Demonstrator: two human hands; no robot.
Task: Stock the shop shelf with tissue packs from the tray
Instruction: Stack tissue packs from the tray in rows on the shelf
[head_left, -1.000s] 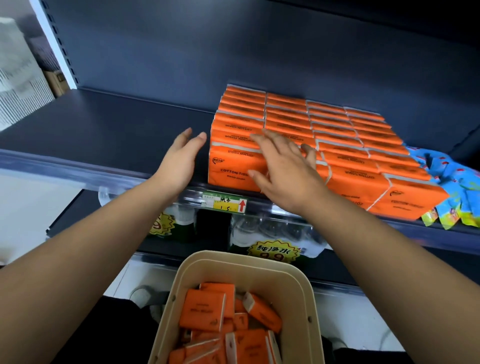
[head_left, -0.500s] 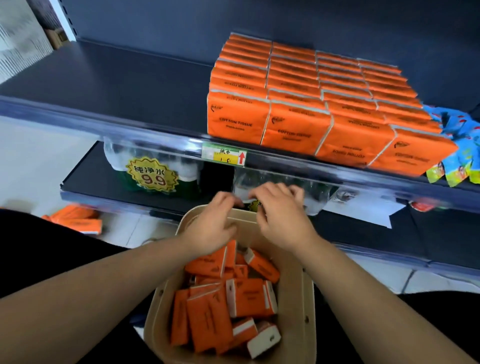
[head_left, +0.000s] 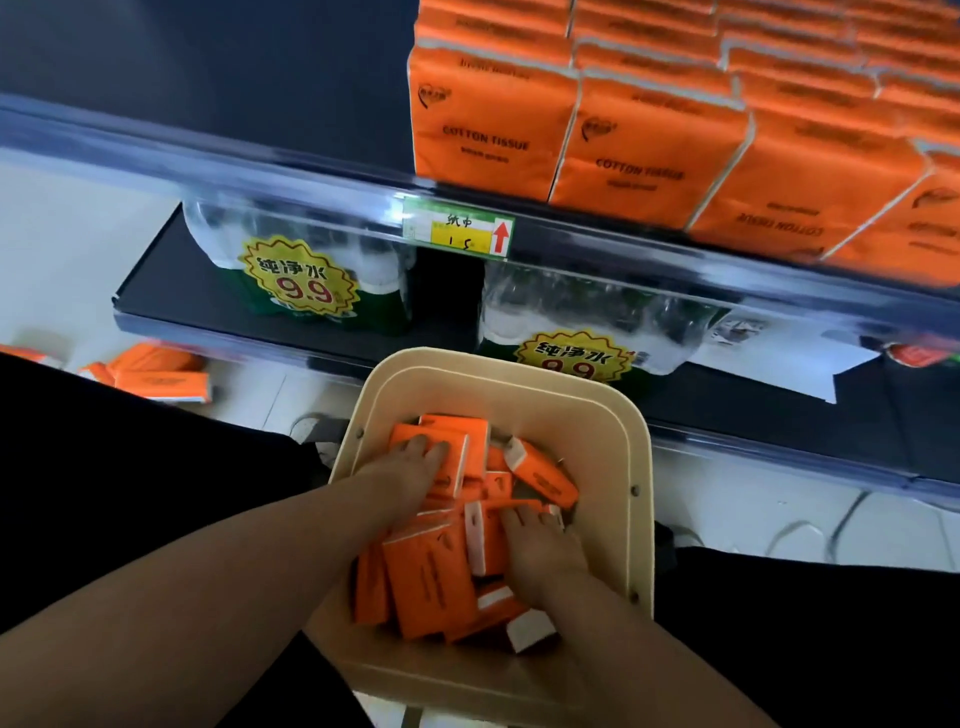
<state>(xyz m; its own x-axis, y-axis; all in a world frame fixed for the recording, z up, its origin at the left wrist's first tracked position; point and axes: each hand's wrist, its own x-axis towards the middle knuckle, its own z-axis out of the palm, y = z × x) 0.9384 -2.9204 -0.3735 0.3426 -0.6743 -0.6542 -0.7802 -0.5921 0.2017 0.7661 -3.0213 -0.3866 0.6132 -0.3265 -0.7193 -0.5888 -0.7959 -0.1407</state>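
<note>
Where half a second ago our hands hovered at its far rim, both are now down in the tray among the loose tissue packs. The left hand lays flat fingers on a far pack. The right hand pokes between nearer ones, grip impossible to tell, and above, the shelf carries the same stocked rows.

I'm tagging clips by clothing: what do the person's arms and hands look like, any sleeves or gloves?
Both forearms are bare, with no sleeves in view. The left hand and right hand wear no gloves; no watch, ring or bracelet shows.
</note>
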